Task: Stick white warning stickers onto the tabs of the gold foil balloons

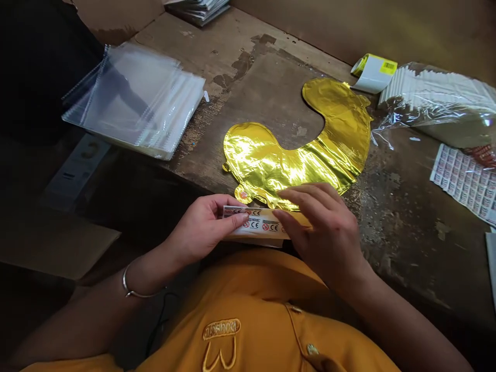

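A flat gold foil balloon [294, 150], curved like a horseshoe, lies on the worn wooden table [263, 77]. My left hand [201, 230] pinches the left end of a narrow strip of CE warning stickers [258, 226] at the table's near edge. My right hand [323, 230] rests its fingertips on the right part of the same strip, fingers curled over it, just below the balloon's lower edge.
A stack of clear plastic bags [135, 101] lies at the left. At the right are a bagged stack of white cards [437, 98], a yellow-and-white label roll [374, 72] and a sheet of small stickers [465, 181]. Cardboard walls [368, 26] stand behind.
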Available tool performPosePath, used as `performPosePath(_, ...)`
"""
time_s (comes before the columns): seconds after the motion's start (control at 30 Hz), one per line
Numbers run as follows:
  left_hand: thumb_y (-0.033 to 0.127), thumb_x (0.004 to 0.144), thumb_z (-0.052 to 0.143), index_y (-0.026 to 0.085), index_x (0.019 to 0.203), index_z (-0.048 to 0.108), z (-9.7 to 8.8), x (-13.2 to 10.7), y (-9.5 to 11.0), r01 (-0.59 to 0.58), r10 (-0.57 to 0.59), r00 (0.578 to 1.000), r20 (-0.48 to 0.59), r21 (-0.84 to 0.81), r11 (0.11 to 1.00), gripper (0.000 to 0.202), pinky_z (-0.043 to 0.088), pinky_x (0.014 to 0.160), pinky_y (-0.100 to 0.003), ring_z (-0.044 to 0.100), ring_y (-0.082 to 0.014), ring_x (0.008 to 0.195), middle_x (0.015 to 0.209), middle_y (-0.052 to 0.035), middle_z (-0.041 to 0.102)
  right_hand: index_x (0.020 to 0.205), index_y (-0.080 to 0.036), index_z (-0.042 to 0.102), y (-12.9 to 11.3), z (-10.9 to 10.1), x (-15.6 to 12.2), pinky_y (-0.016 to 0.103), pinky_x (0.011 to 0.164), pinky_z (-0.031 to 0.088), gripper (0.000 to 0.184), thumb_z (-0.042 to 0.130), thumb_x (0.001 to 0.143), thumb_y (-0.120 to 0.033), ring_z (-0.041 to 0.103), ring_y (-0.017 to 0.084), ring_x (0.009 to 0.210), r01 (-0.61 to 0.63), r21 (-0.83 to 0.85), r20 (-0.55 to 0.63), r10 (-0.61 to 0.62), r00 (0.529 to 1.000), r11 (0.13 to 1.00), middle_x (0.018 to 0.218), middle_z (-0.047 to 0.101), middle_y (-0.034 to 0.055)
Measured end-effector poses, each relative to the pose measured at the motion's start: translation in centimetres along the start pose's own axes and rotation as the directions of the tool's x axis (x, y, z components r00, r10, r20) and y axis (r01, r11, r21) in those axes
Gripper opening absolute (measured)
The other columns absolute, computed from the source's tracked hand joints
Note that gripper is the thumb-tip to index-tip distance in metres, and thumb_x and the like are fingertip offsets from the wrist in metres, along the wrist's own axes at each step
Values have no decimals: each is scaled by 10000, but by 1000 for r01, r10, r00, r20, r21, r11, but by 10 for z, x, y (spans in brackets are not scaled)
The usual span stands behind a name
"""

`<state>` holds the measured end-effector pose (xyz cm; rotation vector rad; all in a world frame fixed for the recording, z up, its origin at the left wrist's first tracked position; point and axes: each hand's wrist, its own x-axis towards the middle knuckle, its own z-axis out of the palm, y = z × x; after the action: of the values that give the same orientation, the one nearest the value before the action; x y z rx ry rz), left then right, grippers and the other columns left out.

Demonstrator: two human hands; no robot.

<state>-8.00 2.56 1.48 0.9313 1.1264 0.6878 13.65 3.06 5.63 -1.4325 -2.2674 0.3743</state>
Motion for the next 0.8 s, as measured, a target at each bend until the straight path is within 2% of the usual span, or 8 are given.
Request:
performPosePath(0.07,342,747,738,139,850,679,4,0,-1,-14,14,1000,5,-38,999,235,510,677,-229,627,-122,695,788,-10,702,994,-191,657,-9,6,1,364,840,485,158,621,855,-258,610,216,910,137,-79,-83,-143,986,987,951,715,73)
performPosePath(0.13,328,750,740,144,852,684,6,-1,-1,-25,26,1000,12,-64,998,218,508,696,-221,624,-117,712,801,-6,703,970,-189,659,-15,14,2,336,784,494,127,619,862,-243,617,194,840,193,-66,-91,-199,976,979,914,724,60)
performPosePath(0.27,359,796,702,148,838,698,7,-2,-1,-49,50,999,13,-69,996,216,480,650,-178,593,-96,690,773,1,693,902,-176,665,-15,28,0,323,714,473,77,663,832,-209,636,177,768,215,-65,-149,-223,963,974,862,740,39)
performPosePath(0.37,384,823,670,148,809,701,6,-2,-3,-75,75,997,2,-80,994,238,453,622,-160,561,-84,671,745,7,673,939,-184,658,-11,32,-4,328,697,449,137,691,806,-178,636,170,757,263,-116,-202,-282,938,958,886,750,23)
performPosePath(0.47,389,810,681,148,796,694,8,-2,-6,-59,60,998,-2,-132,989,242,437,605,-163,540,-83,654,728,11,657,995,-192,642,-6,35,-7,333,721,439,203,690,801,-157,646,162,786,325,-152,-233,-353,906,933,933,753,21)
performPosePath(0.6,402,797,685,143,773,681,11,-3,-8,-38,35,999,-17,-165,986,260,412,573,-167,508,-80,625,697,15,628,1011,-200,639,-1,38,-8,349,779,442,188,644,825,-172,653,172,852,401,-200,-236,-441,866,894,961,748,29)
performPosePath(0.8,426,805,670,143,768,668,12,-2,-13,-21,14,999,-46,-142,990,286,394,565,-173,485,-80,617,686,15,603,950,-202,635,-3,41,-10,337,803,474,143,641,818,-147,617,181,910,422,-213,-271,-469,841,881,939,726,36)
